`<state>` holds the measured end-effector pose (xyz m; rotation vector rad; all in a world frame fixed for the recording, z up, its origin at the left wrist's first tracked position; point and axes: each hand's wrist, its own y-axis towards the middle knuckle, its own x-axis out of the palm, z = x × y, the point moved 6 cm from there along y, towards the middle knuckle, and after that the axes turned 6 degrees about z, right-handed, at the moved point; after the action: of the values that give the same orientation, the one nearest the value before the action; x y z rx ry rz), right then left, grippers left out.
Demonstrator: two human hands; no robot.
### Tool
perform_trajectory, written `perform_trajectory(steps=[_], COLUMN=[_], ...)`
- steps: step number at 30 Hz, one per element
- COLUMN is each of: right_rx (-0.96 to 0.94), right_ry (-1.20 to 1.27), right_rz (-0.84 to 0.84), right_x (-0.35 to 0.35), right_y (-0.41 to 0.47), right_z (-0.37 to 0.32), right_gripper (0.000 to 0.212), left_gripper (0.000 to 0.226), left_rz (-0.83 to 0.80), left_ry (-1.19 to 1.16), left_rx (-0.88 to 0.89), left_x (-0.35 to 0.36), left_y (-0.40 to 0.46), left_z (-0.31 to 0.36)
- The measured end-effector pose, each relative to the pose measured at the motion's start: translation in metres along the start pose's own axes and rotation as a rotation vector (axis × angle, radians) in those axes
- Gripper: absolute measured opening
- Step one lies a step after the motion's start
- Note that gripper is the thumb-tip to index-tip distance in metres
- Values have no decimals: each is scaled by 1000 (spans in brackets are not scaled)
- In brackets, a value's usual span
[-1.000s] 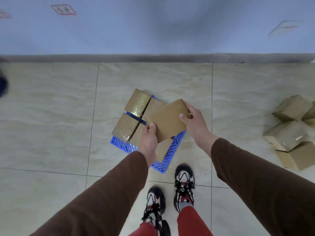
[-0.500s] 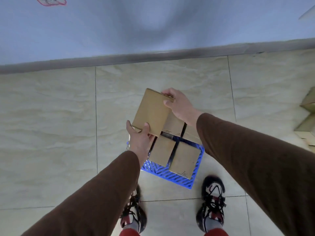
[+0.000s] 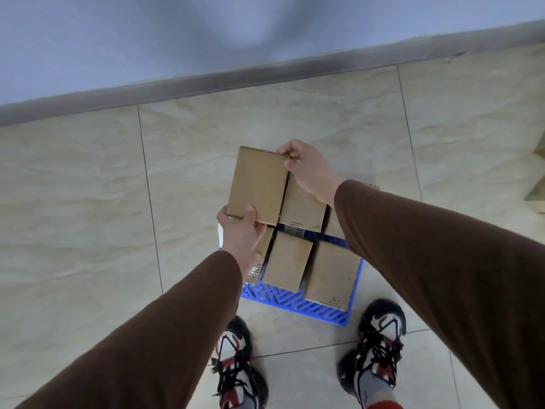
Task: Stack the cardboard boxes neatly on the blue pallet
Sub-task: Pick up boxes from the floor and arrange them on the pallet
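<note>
A brown cardboard box (image 3: 257, 184) hangs above the far left corner of the blue pallet (image 3: 298, 302). My left hand (image 3: 241, 234) grips its near left corner. My right hand (image 3: 306, 169) pinches its far right corner. Several cardboard boxes lie flat on the pallet, among them one at the near right (image 3: 331, 276), one in the near middle (image 3: 287, 261) and one behind it (image 3: 300, 208). My arms hide part of the pallet's left side and its far right side.
My two shoes (image 3: 236, 367) (image 3: 377, 343) stand just in front of the pallet on the tiled floor. A grey skirting board (image 3: 265, 72) and a pale wall run across the back. More cardboard (image 3: 538, 190) shows at the right edge.
The held box has turned from slanted to nearly square with the pallet and sits over the far left corner. The view has moved closer, above the pallet.
</note>
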<state>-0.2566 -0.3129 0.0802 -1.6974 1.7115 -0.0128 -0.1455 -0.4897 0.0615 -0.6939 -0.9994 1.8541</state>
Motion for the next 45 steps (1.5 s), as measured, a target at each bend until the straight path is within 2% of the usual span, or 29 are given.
perform_trajectory(steps=[10,15,18,21,25,29,34,42,45], right_rx=[37,88,95,120,159,185,255,446,508], right_ry=[61,96,129,144,187,207,284,569,654], right_rz=[51,57,129,200,295,397,550,640,682], right_x=[5,0,-24,-60,-118,-186,-267,-367,-406], right_y=[1,-7,-27,-59,-118,-178,-251,-369,-400], right_z=[15,15,14,14,15,29,81,201,242], right_gripper=[30,39,40,34,26,22,16,13,13], left_gripper=[44,70,80,81,81,74,66,58,60], left_rz=[-30,-1,45,136,146,21,-152,-153,-177], left_ry=[85,107,187,307,449,558,672,769,818], left_rx=[9,-30,-55,47,101,211,371,472,429], left_x=[0,-3,-9,-16,-6,37,117,220,249], left_y=[-3,-11,-28,-52,-105,-168,-235,-328,-362], left_z=[2,5,8,11,13,12,0,-96,-150])
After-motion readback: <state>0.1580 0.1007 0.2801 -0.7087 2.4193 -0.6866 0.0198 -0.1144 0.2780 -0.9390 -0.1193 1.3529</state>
